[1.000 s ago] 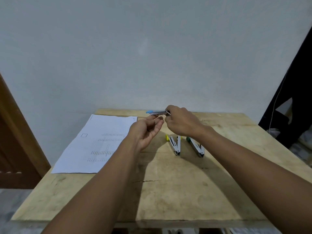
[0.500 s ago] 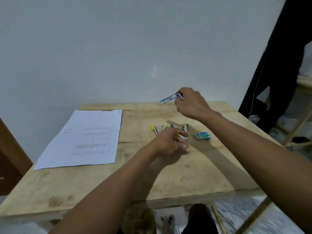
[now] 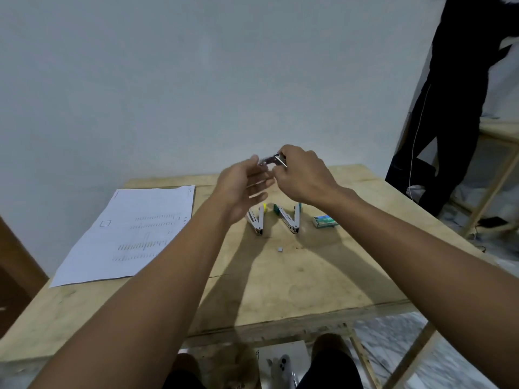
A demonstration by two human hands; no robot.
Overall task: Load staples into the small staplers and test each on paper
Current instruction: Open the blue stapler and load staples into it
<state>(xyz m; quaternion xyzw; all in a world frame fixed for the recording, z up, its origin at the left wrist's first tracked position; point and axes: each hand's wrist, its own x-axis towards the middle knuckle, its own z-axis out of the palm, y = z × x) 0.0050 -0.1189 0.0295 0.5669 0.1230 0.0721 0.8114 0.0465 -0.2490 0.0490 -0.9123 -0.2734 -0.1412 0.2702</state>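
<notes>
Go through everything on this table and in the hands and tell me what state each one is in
Yellow-tipped small stapler: hinged open, lying on table.
Green-tipped small stapler: hinged open, lying on table.
Small stapler in right hand: held raised; blurred.
Left hand: fingers spread, beside it.
Green staple box: lying flat.
White printed paper sheet: flat.

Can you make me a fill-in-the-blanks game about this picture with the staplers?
1. The stapler in the air is held by the ____ hand.
2. ____ open staplers lie on the table.
3. The sheet of paper lies to the ____ of the open staplers.
4. The small box of staples is mostly ____ in colour.

Missing words: right; two; left; green
</notes>
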